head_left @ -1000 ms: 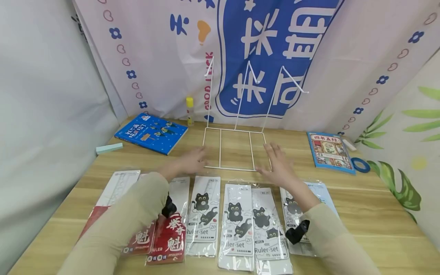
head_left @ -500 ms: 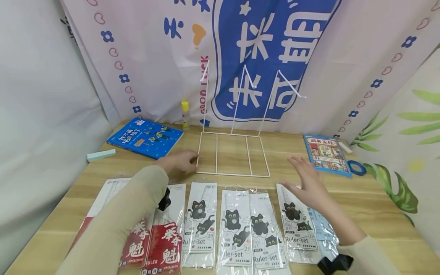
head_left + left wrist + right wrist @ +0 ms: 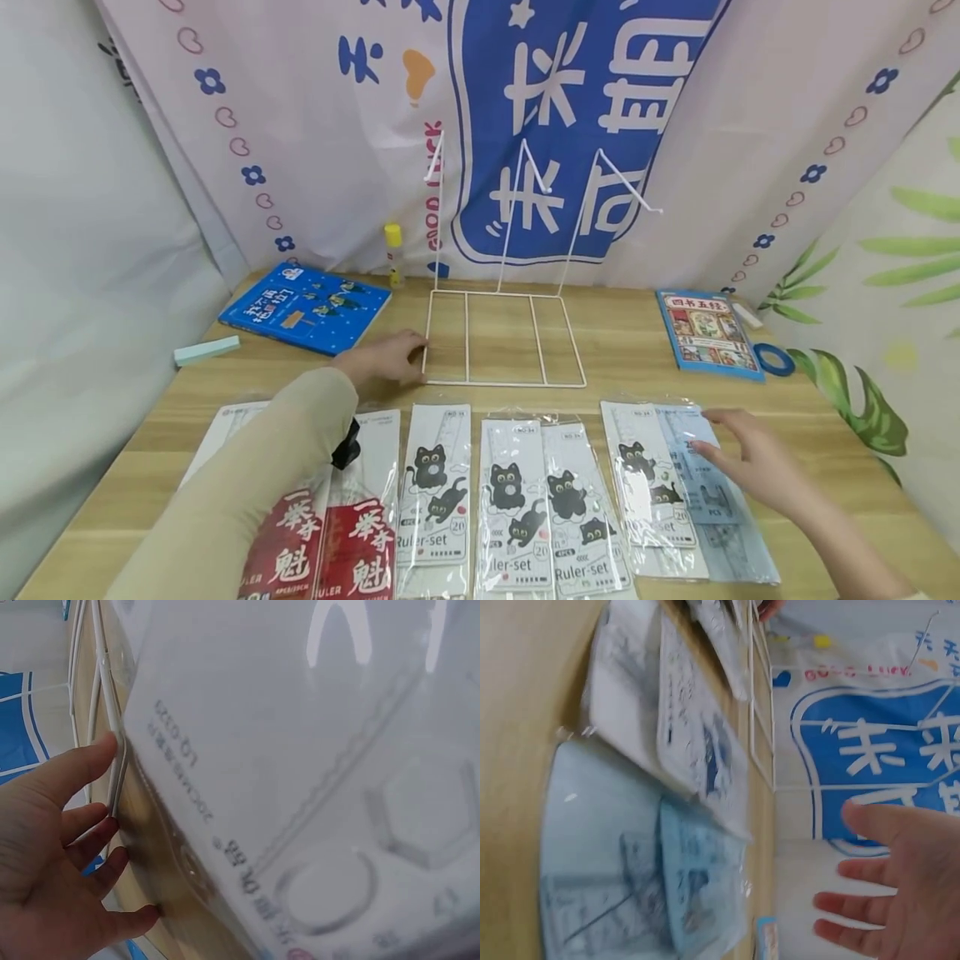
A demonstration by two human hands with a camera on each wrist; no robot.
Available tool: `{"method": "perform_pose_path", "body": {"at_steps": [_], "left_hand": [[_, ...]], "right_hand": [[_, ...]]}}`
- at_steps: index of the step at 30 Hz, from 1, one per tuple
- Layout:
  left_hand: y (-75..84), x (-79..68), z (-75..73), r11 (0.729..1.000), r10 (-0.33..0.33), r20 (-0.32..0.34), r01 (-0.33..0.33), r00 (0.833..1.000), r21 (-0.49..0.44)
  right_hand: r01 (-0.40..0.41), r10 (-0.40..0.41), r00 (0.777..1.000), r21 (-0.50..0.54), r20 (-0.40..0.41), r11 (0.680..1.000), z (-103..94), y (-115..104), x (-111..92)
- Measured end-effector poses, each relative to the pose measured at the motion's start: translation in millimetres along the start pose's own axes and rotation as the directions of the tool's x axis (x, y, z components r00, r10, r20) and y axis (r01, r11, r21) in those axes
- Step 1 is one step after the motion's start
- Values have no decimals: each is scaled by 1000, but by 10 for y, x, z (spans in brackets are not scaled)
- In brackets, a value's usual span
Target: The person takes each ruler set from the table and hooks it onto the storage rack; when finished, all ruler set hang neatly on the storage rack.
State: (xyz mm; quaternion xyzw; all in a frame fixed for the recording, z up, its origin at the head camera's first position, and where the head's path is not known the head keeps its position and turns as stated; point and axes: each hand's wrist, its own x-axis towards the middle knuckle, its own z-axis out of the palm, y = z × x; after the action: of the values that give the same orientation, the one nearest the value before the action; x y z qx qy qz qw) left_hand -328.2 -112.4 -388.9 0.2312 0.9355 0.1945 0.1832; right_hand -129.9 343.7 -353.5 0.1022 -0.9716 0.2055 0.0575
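A white wire display rack with three upright hooked rods stands at the back middle. My left hand is at its left front side; in the left wrist view, the loosely bent fingers of my left hand touch the wire. My right hand hovers, fingers spread, by the upper right edge of a pale blue ruler pack. In the right wrist view my right hand holds nothing. A cat-print ruler set overlaps the blue pack. My left forearm hides part of the red-and-white ruler packs.
More cat-print ruler sets line the front of the table. A blue book and a yellow-capped glue stick are at back left, with a pale green bar. At right lie another book and blue tape.
My right hand has left the rack's right side and moved right and toward me, to the pale blue pack. My left hand stays at the rack's left side. The head view has shifted slightly.
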Motion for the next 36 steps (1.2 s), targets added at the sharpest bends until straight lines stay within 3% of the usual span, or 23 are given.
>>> {"method": "perform_pose_path", "body": {"at_steps": [3, 6, 9, 12, 18, 22, 25, 29, 32, 36], "left_hand": [[-14, 15, 6, 1000, -11, -4, 11, 1000, -18], [0, 41, 9, 999, -27, 4, 27, 1000, -38], [63, 105, -45, 999, -26, -7, 26, 1000, -32], [100, 132, -49, 1000, -19, -16, 19, 1000, -19], [35, 82, 26, 1000, -11, -30, 11, 999, -25], [-25, 26, 48, 999, -24, -33, 23, 999, -35], [-78, -17, 64, 999, -19, -38, 18, 999, -35], [-105, -24, 61, 999, -6, -46, 4, 999, -41], [-91, -3, 57, 999, -12, -45, 10, 999, -53], [-54, 27, 61, 998, -13, -44, 11, 999, -56]], "right_hand": [[-131, 137, 983, -56, 123, 990, 8, 132, -54], [-237, 259, 938, -122, 229, 964, 54, 253, -99], [-275, 312, 914, -169, 259, 946, 74, 349, -119], [-278, 318, 913, -179, 256, 944, 122, 410, -151], [-316, 321, 908, -62, 271, 947, 228, 520, -134], [-392, 356, 894, 92, 273, 915, 236, 552, -78], [-404, 348, 902, 215, 254, 889, 223, 521, -38], [-350, 309, 936, 343, 171, 872, 128, 446, 24], [-265, 248, 964, 411, 95, 872, -34, 346, 76], [-71, 101, 994, 461, -39, 885, -323, 93, 170]]}}
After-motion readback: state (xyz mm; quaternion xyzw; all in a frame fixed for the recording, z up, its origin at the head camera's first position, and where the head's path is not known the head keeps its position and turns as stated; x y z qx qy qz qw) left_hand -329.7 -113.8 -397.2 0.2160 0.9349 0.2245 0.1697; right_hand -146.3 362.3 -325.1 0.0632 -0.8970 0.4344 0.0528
